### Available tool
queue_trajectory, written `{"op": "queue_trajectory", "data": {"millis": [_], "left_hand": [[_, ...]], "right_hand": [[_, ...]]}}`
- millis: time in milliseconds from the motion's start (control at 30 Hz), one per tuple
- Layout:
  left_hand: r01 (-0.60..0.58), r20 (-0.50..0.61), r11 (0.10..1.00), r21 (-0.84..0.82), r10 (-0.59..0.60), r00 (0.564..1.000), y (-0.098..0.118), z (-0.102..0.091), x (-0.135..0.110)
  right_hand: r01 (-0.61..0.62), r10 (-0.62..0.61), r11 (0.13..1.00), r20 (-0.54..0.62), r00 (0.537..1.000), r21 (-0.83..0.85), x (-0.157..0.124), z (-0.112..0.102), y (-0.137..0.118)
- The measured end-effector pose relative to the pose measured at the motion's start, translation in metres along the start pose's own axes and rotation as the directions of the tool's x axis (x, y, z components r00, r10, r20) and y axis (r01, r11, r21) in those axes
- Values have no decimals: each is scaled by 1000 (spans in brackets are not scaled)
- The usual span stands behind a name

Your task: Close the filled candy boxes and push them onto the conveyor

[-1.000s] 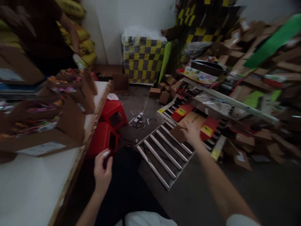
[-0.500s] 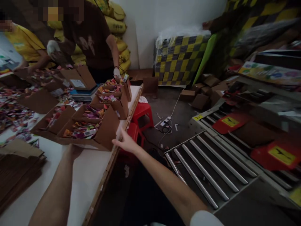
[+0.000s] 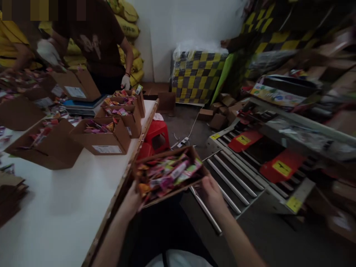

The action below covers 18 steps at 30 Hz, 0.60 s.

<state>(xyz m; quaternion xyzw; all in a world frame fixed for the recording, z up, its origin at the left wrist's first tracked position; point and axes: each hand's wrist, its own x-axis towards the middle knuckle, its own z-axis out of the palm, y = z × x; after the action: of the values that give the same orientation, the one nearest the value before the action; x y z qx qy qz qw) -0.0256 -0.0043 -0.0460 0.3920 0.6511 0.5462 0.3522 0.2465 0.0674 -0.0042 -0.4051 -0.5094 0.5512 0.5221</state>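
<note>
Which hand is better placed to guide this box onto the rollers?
Right. The right hand grips the box on the side nearest the roller conveyor; the left hand holds the side by the table.

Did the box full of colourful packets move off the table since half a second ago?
Yes. The box of packets was on the white table beside the other boxes; now both hands hold it past the table's wooden edge, toward the roller conveyor.

A second ago the right hand lay on a box on the roller conveyor and the left hand hung free. Half a second ago both reached for the nearest open box on the white table. Now that box of bright packets is off the table, gripped between both hands, just beside the conveyor.
</note>
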Motion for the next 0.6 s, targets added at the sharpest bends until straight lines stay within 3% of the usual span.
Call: {"op": "queue_trajectory", "data": {"millis": [67, 133, 200, 233, 333, 367, 400, 433, 500, 533, 567, 600], "left_hand": [[83, 209, 989, -125, -55, 976, -14, 71, -5], [212, 409, 946, -244, -98, 907, -22, 131, -12], [275, 512, 917, -288, -95, 854, -25, 173, -22], [252, 515, 924, -286, -73, 854, -24, 187, -28], [-15, 436, 973, -229, 116, 892, -15, 201, -42], [-123, 433, 968, -217, 208, 877, -11, 199, -44], [-237, 453, 948, -213, 311, 836, -6, 196, -45], [-351, 495, 912, -210, 409, 766, -1, 191, -43], [-549, 615, 816, -182, 530, 584, 9, 185, -36], [-622, 675, 768, -153, 541, 502, 14, 184, -32], [-674, 724, 730, -113, 525, 447, 18, 184, -27], [-705, 758, 705, -69, 497, 423, 21, 187, -22]], "right_hand": [[-75, 79, 997, -236, 968, 28, -24, -59, 21], [-126, 128, 991, -453, 882, 35, -51, -106, 33], [-157, 105, 987, -593, 798, -36, -76, -136, 36], [-168, 69, 981, -627, 776, -100, -85, -145, 35], [-192, -65, 923, -625, 778, -334, -101, -155, 26], [-189, -98, 897, -597, 796, -399, -102, -156, 22], [-177, -123, 872, -554, 823, -456, -103, -157, 18], [-156, -138, 845, -489, 861, -512, -102, -159, 14], [-104, -129, 771, -315, 940, -628, -97, -165, 7], [-83, -112, 724, -235, 966, -685, -93, -169, 4], [-70, -91, 674, -177, 980, -735, -87, -172, 2], [-68, -80, 628, -151, 985, -776, -81, -174, 1]]}}
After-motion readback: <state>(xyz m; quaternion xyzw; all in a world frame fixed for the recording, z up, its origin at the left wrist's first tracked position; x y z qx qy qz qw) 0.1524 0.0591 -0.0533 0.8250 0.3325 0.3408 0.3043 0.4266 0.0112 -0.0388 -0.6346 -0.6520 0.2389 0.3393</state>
